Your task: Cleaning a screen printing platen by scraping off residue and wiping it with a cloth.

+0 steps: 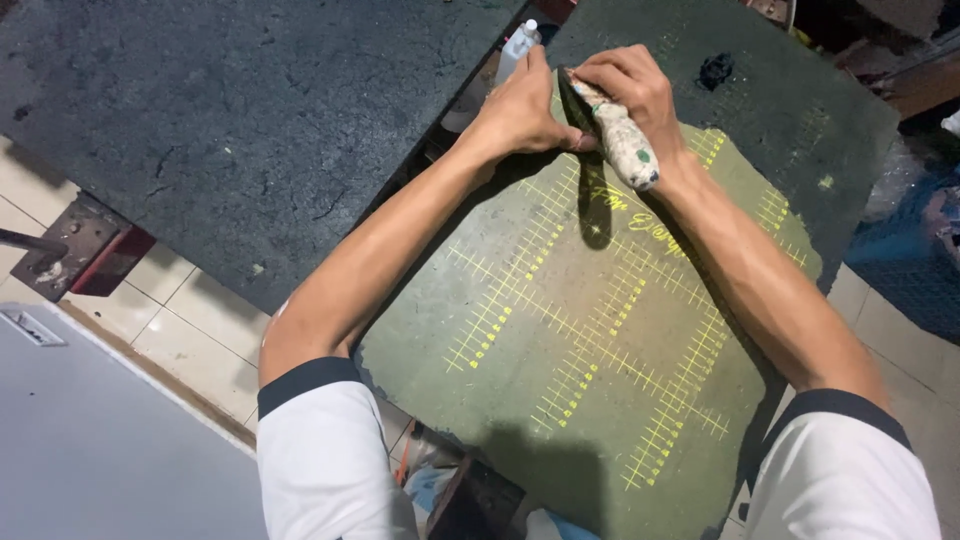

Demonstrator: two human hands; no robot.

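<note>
Head cam has your right hand (632, 88) wrapped around a paint-caked tool handle (622, 138) at the far edge of the green gridded pallet board (590, 350). Your left hand (520, 110) lies beside it, fingers flat together on the board, touching the tool. White squeeze bottle (518, 45) sits just beyond.
</note>
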